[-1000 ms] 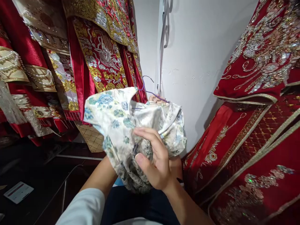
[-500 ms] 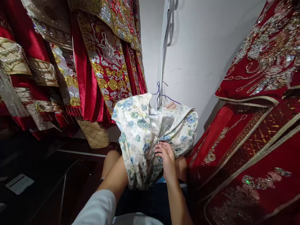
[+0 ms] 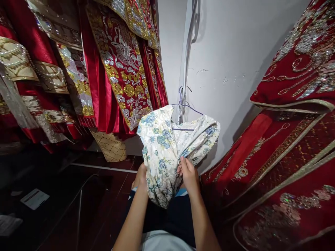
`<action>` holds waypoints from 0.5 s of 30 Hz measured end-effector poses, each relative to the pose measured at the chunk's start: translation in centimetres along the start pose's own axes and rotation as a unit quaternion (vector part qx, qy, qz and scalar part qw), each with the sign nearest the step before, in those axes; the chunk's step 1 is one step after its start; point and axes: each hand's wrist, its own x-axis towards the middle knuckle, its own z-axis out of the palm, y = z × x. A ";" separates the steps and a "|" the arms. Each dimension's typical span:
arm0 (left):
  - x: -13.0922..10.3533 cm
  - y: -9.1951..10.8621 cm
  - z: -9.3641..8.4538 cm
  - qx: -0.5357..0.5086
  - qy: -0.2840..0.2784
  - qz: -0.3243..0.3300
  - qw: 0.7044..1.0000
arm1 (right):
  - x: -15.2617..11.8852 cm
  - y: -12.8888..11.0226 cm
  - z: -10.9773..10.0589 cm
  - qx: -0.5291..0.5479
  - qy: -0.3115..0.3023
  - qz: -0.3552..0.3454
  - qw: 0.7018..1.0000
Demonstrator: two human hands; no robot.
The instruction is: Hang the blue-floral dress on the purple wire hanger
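Note:
A white dress (image 3: 161, 146) with blue and green flowers hangs in front of me on a thin purple hanger (image 3: 180, 103). Its V-shaped neckline faces me and its lower part is bunched over my lap. My right hand (image 3: 187, 171) is closed, pinching the front edge at the bottom of the neckline. At the dress's left side, my left hand (image 3: 142, 176) is closed on the cloth, its fingers mostly hidden. The hanger's bar shows inside the neck opening.
Red gowns with gold and silver embroidery (image 3: 128, 69) hang on the left. More beaded red garments (image 3: 295, 87) stand close on the right. A metal pole (image 3: 184, 52) runs along the pale wall (image 3: 225, 45). A white card (image 3: 35, 199) lies at lower left.
My left hand, whose fingers showed inside the dress near the neck, has come out to its left side. The dress hangs narrower and straighter. My right hand keeps its pinch.

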 end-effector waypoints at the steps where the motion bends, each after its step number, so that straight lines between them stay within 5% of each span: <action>1: 0.0 0.1 0.4 -0.004 0.020 -0.006 1.000 | -0.2 -0.4 0.2 -0.009 -0.010 -0.003 1.000; 6: -0.1 1.6 2.6 -0.011 0.051 -0.027 0.998 | -0.4 -0.9 0.0 -0.064 -0.050 -0.021 0.996; 10: 0.0 1.6 2.9 0.009 0.090 -0.012 0.996 | 0.1 -0.3 -1.1 -0.025 -0.026 -0.013 0.999; 13: 0.7 1.0 2.5 0.068 0.213 0.081 0.971 | 0.2 -0.5 -1.3 0.014 0.013 -0.003 1.000; 15: 1.1 0.5 2.4 0.131 0.324 0.190 0.917 | 0.0 -0.8 -0.9 0.025 0.017 0.000 1.000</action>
